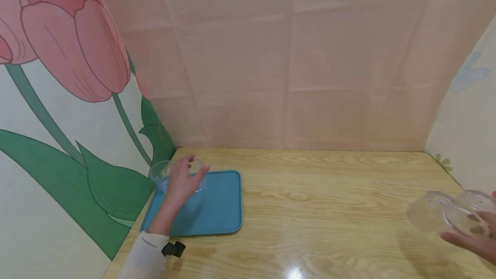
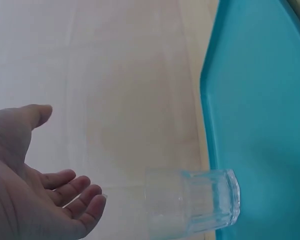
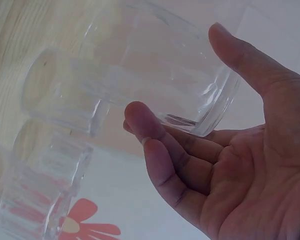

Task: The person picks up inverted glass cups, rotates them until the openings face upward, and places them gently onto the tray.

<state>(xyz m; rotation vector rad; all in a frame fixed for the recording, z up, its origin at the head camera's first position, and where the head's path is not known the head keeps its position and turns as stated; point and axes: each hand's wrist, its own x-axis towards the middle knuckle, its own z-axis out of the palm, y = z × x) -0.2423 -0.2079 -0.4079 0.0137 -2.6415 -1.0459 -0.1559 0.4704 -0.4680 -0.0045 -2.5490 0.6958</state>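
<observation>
On the left, my left hand (image 1: pixel 182 180) hovers above the blue tray (image 1: pixel 222 210), thumb and fingers spread and holding nothing. A clear glass (image 2: pixel 212 200) stands upright on the tray, apart from the fingers in the left wrist view. Another clear glass vessel (image 1: pixel 158 176) is partly hidden behind this hand. At the right edge, my right hand (image 3: pixel 230 155) has its thumb and curled fingers around a clear drinking glass (image 3: pixel 165 75); its thick base faces the palm. In the head view, part of this hand is cut off.
Several more clear glasses (image 3: pixel 60 95) stand upside down near the right hand, some seen at the table's right side (image 1: pixel 438 199). The wooden table (image 1: pixel 317 193) meets a pinkish sheet (image 1: pixel 286 76) behind. Walls with painted flowers (image 1: pixel 77 46) rise at both sides.
</observation>
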